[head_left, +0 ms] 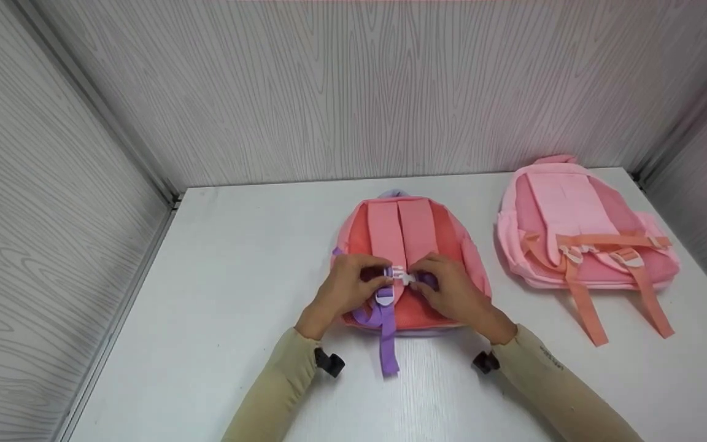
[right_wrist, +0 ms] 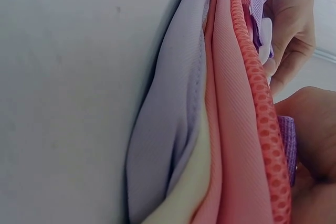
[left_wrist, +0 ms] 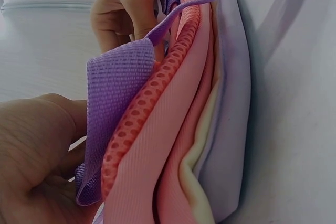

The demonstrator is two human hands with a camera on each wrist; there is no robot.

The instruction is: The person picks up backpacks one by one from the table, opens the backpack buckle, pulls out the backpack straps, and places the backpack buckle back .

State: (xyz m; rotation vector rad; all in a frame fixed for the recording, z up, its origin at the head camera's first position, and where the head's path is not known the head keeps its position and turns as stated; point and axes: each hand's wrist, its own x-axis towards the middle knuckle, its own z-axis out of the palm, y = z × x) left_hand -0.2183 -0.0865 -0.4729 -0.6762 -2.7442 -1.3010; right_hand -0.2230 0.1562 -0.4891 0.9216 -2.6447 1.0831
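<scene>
A coral-pink backpack (head_left: 353, 230) lies on the table with its shoulder straps facing up. Over the middle of it, my left hand (head_left: 342, 283) pinches one half of a white plastic side-release buckle (head_left: 397, 272) on purple webbing. From the other side, my right hand (head_left: 452, 290) pinches the other half by its purple strap. Both halves meet or nearly meet between the fingertips; whether they are joined I cannot tell. A purple strap (head_left: 388, 350) with a white adjuster hangs past the bag's lower edge. In the left wrist view, purple webbing (left_wrist: 118, 77) partly hides my left fingers.
To the right lies a second, light pink backpack (head_left: 568, 215) with orange straps (head_left: 587, 307) trailing toward the front. Both rest on a white table (head_left: 255, 245). Wood-grain panels (head_left: 329, 92) stand behind and at both sides.
</scene>
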